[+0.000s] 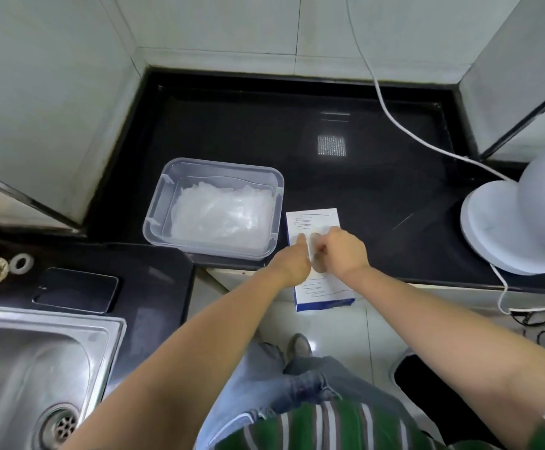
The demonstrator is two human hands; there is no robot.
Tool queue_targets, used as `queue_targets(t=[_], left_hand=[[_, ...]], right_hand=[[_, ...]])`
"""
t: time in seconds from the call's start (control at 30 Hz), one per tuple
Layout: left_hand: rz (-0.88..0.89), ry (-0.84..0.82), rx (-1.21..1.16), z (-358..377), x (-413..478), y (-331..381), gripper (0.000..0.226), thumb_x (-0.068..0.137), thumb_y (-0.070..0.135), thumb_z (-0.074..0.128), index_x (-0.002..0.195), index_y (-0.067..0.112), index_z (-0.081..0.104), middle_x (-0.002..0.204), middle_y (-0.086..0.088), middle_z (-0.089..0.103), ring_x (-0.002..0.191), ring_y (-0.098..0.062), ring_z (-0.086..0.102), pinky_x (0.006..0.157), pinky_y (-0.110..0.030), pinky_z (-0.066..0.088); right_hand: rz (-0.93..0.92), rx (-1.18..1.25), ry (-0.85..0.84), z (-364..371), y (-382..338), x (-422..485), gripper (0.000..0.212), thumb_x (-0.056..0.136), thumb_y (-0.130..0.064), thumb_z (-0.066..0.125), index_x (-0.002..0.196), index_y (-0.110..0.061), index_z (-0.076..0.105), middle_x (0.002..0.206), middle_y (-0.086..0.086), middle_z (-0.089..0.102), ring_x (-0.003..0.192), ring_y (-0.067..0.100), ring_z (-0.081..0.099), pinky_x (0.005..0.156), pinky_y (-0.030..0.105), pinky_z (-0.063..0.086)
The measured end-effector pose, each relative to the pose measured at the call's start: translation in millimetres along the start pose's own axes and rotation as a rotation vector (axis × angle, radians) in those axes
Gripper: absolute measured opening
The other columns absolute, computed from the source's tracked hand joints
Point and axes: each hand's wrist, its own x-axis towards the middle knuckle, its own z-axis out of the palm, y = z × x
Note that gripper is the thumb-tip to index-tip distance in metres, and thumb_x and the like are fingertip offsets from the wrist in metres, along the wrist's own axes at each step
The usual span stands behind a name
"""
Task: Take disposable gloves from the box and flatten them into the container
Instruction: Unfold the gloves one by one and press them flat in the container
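A white glove box (316,222) with blue sides and drawn hand outlines lies on the black counter, its near end sticking out over the counter edge. Both hands are on its top opening. My left hand (294,259) lies on the box with the index finger stretched forward. My right hand (342,250) has its fingers curled at the opening and pinches a thin clear glove (316,254). Left of the box stands a clear plastic container (157,209) with a flat layer of clear gloves (222,216) inside.
A white fan (518,222) stands at the right with its cable (391,115) running across the counter. A dark phone (76,289), a small ring (22,263) and a steel sink (21,368) are at the left. Tiled walls close the corner.
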Motion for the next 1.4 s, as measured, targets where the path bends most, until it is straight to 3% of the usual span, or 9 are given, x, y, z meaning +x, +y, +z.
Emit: queue_targets(t=[0.17, 0.33, 0.5, 0.7, 0.87, 1.0, 1.13, 1.33, 1.4], left_hand=[[0.023, -0.017, -0.016, 0, 3, -4, 0.070, 0.099, 0.006, 0.034, 0.155, 0.015, -0.006, 0.119, -0.019, 0.061, 0.100, -0.034, 0.064, 0.093, -0.047, 0.050], [0.034, -0.032, -0.026, 0, 4, -2, 0.069, 0.101, 0.010, 0.035, 0.154, 0.013, -0.011, 0.123, -0.017, 0.057, 0.106, -0.031, 0.061, 0.089, -0.041, 0.053], [0.025, -0.042, -0.016, -1, 8, 0, 0.060, 0.102, 0.012, 0.032, 0.154, 0.008, 0.002, 0.130, -0.016, 0.056, 0.104, -0.030, 0.063, 0.084, -0.038, 0.053], [-0.013, 0.080, -0.648, -23, 1, 21, 0.033, 0.104, 0.025, 0.032, 0.130, 0.008, 0.045, 0.121, -0.018, 0.061, 0.093, -0.029, 0.064, 0.085, -0.037, 0.053], [0.011, 0.123, -1.126, -53, -7, 39, 0.057, 0.094, 0.065, 0.035, 0.107, 0.019, 0.066, 0.097, -0.004, 0.073, 0.087, -0.023, 0.070, 0.079, -0.036, 0.057], [-0.086, 0.220, -0.976, -66, -2, 36, 0.041, 0.079, 0.046, 0.070, 0.105, 0.014, 0.068, 0.099, -0.007, 0.073, 0.087, -0.022, 0.072, 0.083, -0.036, 0.058], [-0.143, 0.305, -1.072, -77, -5, 22, 0.025, 0.083, 0.021, 0.073, 0.102, 0.006, 0.067, 0.087, -0.008, 0.070, 0.076, -0.020, 0.067, 0.072, -0.031, 0.055], [-0.041, 0.481, -0.918, -101, -16, -6, 0.015, 0.088, 0.025, 0.070, 0.091, 0.011, 0.065, 0.077, -0.001, 0.059, 0.067, -0.013, 0.052, 0.057, -0.021, 0.042], [-0.019, 0.528, -0.866, -109, -18, -17, 0.015, 0.087, 0.023, 0.071, 0.092, 0.011, 0.064, 0.077, -0.001, 0.057, 0.067, -0.013, 0.050, 0.058, -0.021, 0.042]], right_hand=[[0.105, 0.446, -0.031, -3, 9, 7, 0.016, 0.081, -0.013, 0.065, 0.072, -0.024, 0.073, 0.088, -0.008, 0.068, 0.083, 0.017, 0.066, 0.073, 0.029, 0.056], [0.167, 1.071, -0.105, -24, 22, 8, 0.012, 0.091, -0.013, 0.057, 0.096, -0.005, 0.065, 0.099, 0.012, 0.068, 0.093, 0.024, 0.067, 0.083, 0.037, 0.055], [0.246, 1.476, -0.008, -62, 20, 8, 0.009, 0.083, -0.020, 0.046, 0.074, -0.017, 0.046, 0.069, 0.004, 0.053, 0.064, 0.016, 0.052, 0.062, 0.029, 0.047], [0.231, 1.435, 0.008, -81, 26, 5, 0.018, 0.087, -0.022, 0.048, 0.069, -0.020, 0.044, 0.067, 0.000, 0.045, 0.066, 0.015, 0.044, 0.065, 0.032, 0.039], [0.132, 1.413, 0.020, -82, 17, 3, 0.015, 0.081, -0.023, 0.054, 0.084, -0.010, 0.061, 0.083, 0.012, 0.052, 0.082, 0.026, 0.048, 0.076, 0.040, 0.042], [0.055, 1.312, -0.020, -88, 3, -3, 0.022, 0.091, -0.018, 0.050, 0.091, -0.008, 0.070, 0.085, 0.010, 0.061, 0.082, 0.022, 0.056, 0.075, 0.036, 0.045], [0.098, 1.289, -0.118, -88, -12, -2, 0.027, 0.091, -0.022, 0.052, 0.090, -0.006, 0.073, 0.086, 0.013, 0.066, 0.086, 0.029, 0.061, 0.075, 0.036, 0.047], [0.080, 1.337, -0.328, -83, -23, 26, 0.082, 0.083, -0.085, 0.038, 0.136, -0.026, 0.057, 0.132, -0.002, 0.061, 0.133, 0.025, 0.051, 0.112, 0.051, 0.037], [-0.031, 1.257, -0.402, -88, -30, 28, 0.075, 0.079, -0.078, 0.053, 0.134, -0.027, 0.059, 0.138, 0.000, 0.058, 0.133, 0.022, 0.051, 0.111, 0.051, 0.036]])
